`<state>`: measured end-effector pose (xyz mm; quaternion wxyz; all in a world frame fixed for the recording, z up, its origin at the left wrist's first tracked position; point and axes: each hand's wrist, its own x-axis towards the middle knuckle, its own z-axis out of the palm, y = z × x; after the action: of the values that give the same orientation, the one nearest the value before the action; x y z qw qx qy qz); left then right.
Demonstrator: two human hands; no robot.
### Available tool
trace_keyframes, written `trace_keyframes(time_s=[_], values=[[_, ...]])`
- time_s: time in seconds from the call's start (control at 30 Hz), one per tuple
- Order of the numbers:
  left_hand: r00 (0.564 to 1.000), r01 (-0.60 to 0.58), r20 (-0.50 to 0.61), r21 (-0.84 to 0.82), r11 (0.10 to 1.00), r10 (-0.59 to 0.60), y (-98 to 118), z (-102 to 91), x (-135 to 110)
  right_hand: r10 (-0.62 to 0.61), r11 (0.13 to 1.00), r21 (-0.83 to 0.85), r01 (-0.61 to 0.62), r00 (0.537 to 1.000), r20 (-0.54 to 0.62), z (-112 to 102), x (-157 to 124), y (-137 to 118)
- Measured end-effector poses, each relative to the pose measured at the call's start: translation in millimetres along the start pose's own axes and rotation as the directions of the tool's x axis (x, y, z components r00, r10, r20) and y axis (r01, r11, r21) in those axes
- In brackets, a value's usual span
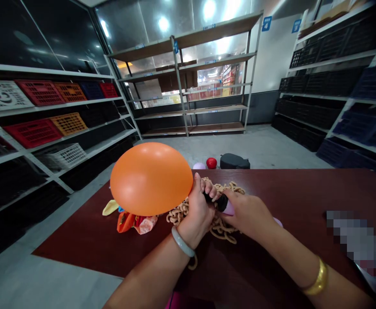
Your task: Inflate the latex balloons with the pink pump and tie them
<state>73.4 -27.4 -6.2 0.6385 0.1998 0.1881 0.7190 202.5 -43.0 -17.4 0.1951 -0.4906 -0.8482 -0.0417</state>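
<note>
1 orange balloon (151, 179) inflated, over the table (303, 189) | left hand (200, 201) wrapped round black end of lilac-and-black pump (229, 208), balloon neck probably hidden there | right hand (250, 212) gripping pump body | limp balloons (126, 222) uninflated

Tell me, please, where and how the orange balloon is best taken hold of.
Probably grip the orange balloon at its right end, coming from the right and pinching gently: its round, smooth body offers little purchase, and the left hand sits there, hiding any neck.
</note>
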Motion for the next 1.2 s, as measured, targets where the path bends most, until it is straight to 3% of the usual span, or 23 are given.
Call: trace_keyframes(time_s=[0.13, 0.33, 0.43, 0.57, 0.8, 0.9, 1.07, 1.2], values=[[1.0, 0.003, 0.008, -0.003, 1.0, -0.003, 24.2, -4.1, 11.0, -0.004, 0.999, 0.032, 0.003, 1.0, 0.015, 0.3, -0.1, 0.7], [0.988, -0.155, -0.013, -0.056, 0.986, 0.155, 92.5, -17.2, 32.2, -0.015, 0.999, 0.03, 0.013, 0.998, 0.056, -3.5, 0.7, 8.5], [0.978, -0.208, -0.011, -0.092, 0.974, 0.208, 109.4, -21.2, 35.1, -0.019, 1.0, -0.004, 0.019, 0.999, 0.041, -6.3, -0.5, 12.3], [0.98, -0.199, -0.017, -0.115, 0.973, 0.198, 94.3, -21.8, 34.3, -0.006, 0.997, -0.079, 0.008, 1.0, 0.025, -9.6, -1.7, 15.6], [1.0, -0.018, -0.015, -0.084, 0.996, 0.017, 21.2, -13.0, 19.2, -0.008, 0.994, -0.106, 0.013, 0.999, 0.04, -8.5, -0.1, 11.4], [0.999, 0.037, -0.018, -0.065, 0.997, -0.038, -0.2, -7.9, 9.5, 0.0, 0.997, -0.074, 0.004, 0.999, 0.05, -4.7, 0.2, 8.9], [0.998, 0.046, -0.031, -0.049, 0.998, -0.047, -9.4, -6.5, 4.4, 0.001, 1.0, -0.029, 0.001, 0.999, 0.037, 0.2, -0.1, 7.3], [0.998, 0.061, -0.017, -0.033, 0.998, -0.062, 8.9, -10.1, 13.5, 0.005, 1.0, 0.02, -0.006, 0.999, 0.046, 0.9, 0.1, 5.4]])
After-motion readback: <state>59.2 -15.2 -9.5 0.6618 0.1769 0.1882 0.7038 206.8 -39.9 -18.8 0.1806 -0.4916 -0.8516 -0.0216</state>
